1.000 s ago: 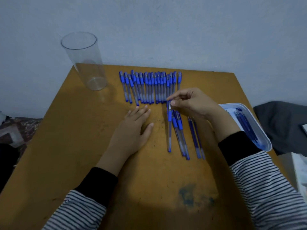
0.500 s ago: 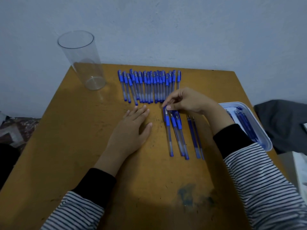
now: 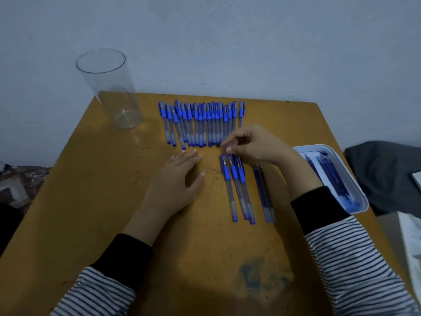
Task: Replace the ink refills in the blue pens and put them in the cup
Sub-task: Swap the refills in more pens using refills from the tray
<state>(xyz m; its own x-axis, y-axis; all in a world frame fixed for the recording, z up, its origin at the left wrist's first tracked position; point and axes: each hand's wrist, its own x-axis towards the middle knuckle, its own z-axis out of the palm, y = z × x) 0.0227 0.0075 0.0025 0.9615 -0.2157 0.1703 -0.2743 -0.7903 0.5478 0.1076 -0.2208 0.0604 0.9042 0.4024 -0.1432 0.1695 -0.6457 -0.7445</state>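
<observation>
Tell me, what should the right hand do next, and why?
Probably pinch the leftmost near pen and lift it. The right hand hovers just above its top end holding nothing, two loose refills lie beside it, and the cup is empty.

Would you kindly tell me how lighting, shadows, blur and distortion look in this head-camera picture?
Head view: dim, bluish light with no strong glare; a soft shadow darkens the near edge of the table; wide-angle distortion tilts the clear cup outward; the right hand looks slightly smeared, while the far row of pens is reasonably sharp.
</observation>
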